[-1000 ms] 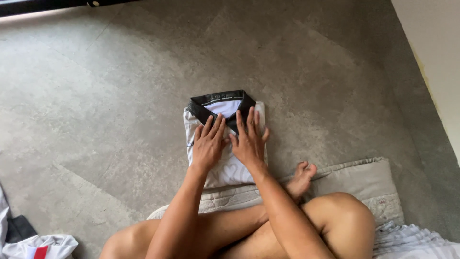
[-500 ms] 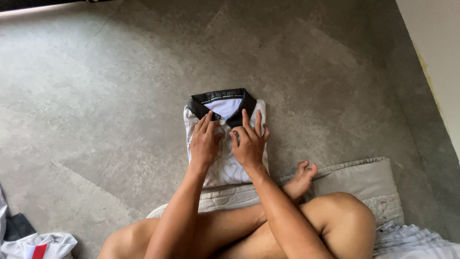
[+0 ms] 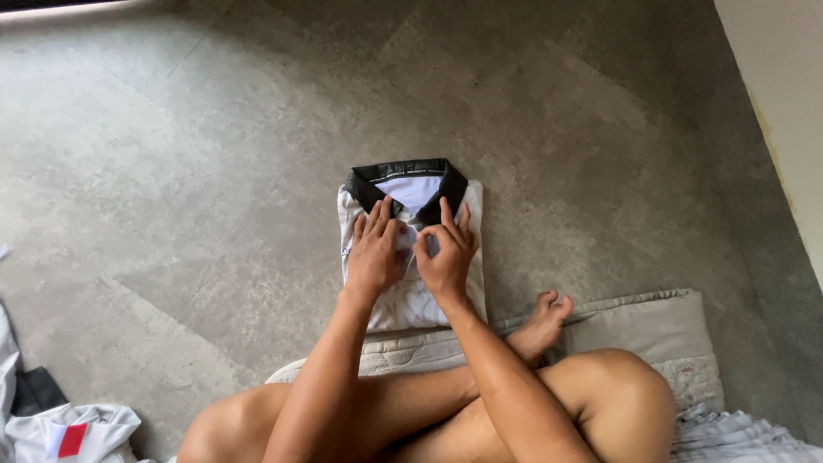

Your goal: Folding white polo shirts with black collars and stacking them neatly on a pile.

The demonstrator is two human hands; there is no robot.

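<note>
I am resting my left hand (image 3: 375, 255) flat, fingers spread, on the folded white shirt (image 3: 412, 254) lying on the grey floor (image 3: 197, 171) ahead of my crossed legs, while my right hand (image 3: 446, 253) is pinching its front just below the black collar (image 3: 406, 177).

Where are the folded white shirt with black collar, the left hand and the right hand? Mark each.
folded white shirt with black collar (image 3: 410, 302), head view, lower white front.
left hand (image 3: 375, 257), head view, back of hand.
right hand (image 3: 446, 261), head view, back of hand.
</note>
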